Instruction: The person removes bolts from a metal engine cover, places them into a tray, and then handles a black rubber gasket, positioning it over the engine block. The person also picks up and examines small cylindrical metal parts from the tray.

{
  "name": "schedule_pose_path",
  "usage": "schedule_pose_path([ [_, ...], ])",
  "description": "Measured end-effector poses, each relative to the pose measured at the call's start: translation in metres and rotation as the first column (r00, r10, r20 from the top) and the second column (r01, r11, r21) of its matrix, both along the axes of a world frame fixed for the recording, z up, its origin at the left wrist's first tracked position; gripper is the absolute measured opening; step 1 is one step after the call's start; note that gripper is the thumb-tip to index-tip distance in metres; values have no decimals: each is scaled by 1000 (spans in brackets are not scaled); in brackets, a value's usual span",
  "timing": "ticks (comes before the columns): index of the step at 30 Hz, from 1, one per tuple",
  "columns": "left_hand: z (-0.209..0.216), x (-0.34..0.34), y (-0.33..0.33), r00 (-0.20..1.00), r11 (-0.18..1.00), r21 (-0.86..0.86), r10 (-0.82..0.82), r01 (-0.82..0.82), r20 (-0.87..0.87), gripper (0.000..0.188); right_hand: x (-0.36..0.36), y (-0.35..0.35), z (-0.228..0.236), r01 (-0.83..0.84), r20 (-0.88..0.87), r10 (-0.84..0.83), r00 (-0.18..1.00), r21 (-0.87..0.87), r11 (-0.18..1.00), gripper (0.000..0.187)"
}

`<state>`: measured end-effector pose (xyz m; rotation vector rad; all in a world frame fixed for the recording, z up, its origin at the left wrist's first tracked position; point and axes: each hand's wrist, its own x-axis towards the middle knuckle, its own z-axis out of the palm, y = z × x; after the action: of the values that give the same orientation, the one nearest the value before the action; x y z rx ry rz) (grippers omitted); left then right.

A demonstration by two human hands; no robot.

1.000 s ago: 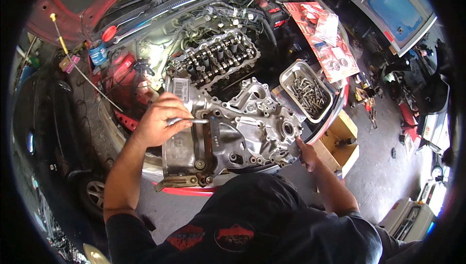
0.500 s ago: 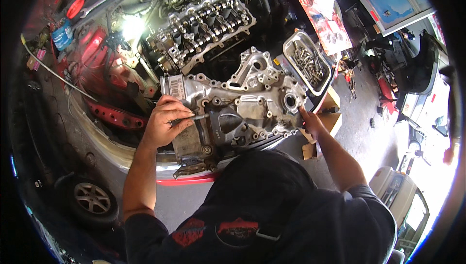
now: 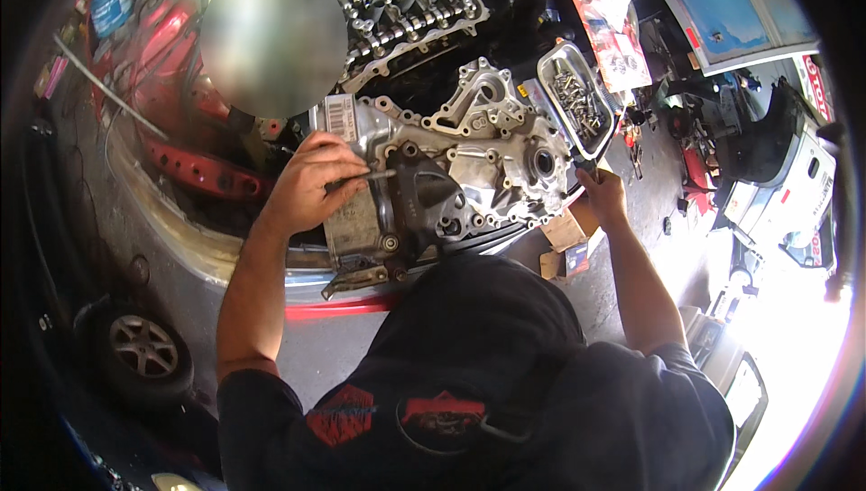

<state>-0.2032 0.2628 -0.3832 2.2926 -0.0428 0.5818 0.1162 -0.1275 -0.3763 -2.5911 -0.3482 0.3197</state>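
A large grey metal engine timing cover (image 3: pixel 474 152) lies across the front of the car's engine bay. My left hand (image 3: pixel 316 180) is at its left part, thumb and fingers pinching a thin metal bolt (image 3: pixel 382 173) whose end points right over the dark bracket (image 3: pixel 424 202) on the cover. At the cover's right end, my right hand (image 3: pixel 604 193) is closed with the thumb up, beside a small dark thing that I cannot make out. Against the upper left of the cover is a silvery part with a label (image 3: pixel 338 115).
Behind the cover is the open engine with its camshafts (image 3: pixel 415 17). A metal tray (image 3: pixel 551 98) full of bolts stands at the right, near a red-and-white sheet (image 3: pixel 600 17). Cardboard boxes (image 3: pixel 564 231) lie below. A round blur hides part of the bay's left side.
My right hand has moved right and up, off the cover's edge toward the tray. My left hand still pinches the bolt at much the same spot. The whole view has shifted slightly.
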Motion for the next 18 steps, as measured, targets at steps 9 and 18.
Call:
schedule_pose_path([
  [9, 25, -15, -21, 987, 992, 63, 113, -106, -111, 26, -181, 121, 48, -989, 17, 990, 137, 55, 136, 49],
  [18, 27, -98, -106, 936, 959, -23, 269, -281, -225, 51, -200, 162, 36, -996, 110, 993, -30, -88, -21, 40],
])
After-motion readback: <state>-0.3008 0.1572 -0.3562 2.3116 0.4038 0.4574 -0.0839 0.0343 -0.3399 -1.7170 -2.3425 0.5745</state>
